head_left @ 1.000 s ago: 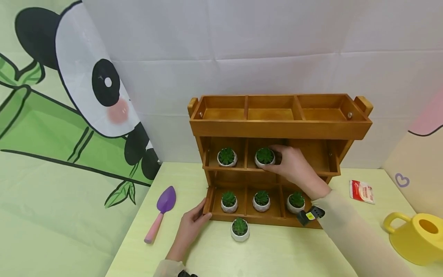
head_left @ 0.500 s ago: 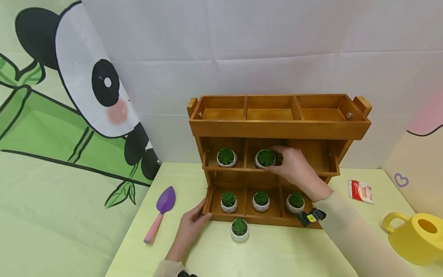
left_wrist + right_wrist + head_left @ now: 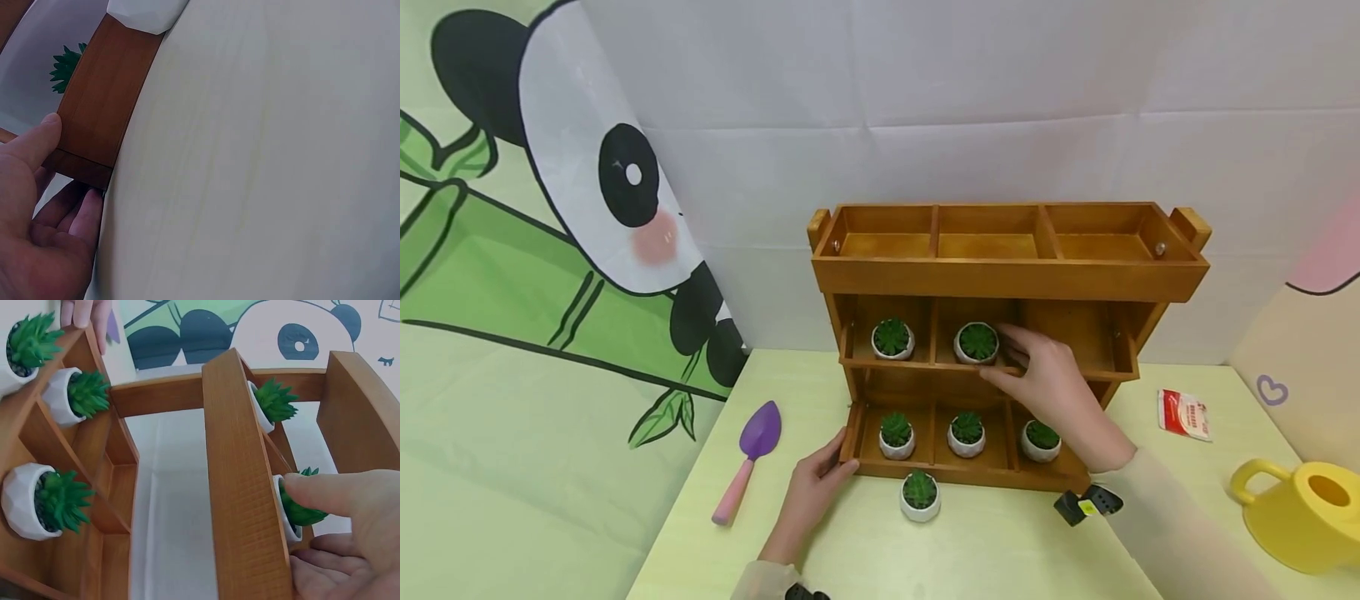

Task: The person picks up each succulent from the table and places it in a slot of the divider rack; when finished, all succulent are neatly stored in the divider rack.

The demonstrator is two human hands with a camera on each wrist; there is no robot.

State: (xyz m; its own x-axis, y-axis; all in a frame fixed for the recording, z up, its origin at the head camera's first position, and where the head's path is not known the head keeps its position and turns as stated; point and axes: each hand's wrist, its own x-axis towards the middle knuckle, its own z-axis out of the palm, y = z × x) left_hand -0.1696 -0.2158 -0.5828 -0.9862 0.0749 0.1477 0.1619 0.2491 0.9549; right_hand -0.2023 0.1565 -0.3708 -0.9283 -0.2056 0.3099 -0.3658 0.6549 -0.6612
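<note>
A three-tier wooden shelf (image 3: 1009, 281) stands against the back wall. My left hand (image 3: 814, 487) grips its lower left corner; in the left wrist view the thumb lies on the front board and the fingers curl by its end. In the middle tier's centre compartment sits a potted succulent (image 3: 977, 342) in a white pot. My right hand (image 3: 1051, 379) is just to its right, fingers loosely spread and the thumb at the tier's front edge. Another potted succulent (image 3: 892, 339) sits in the left compartment. On the table before the shelf stands a further potted succulent (image 3: 920, 497).
The bottom tier holds three succulents, one per compartment, such as the left one (image 3: 897, 437). A purple trowel with a pink handle (image 3: 747, 463) lies left. A red and white packet (image 3: 1184, 415) and a yellow watering can (image 3: 1300, 517) are on the right.
My right hand has let go of the succulent in the middle tier's centre compartment and drawn slightly right and down. The left hand has stayed on the shelf corner.
</note>
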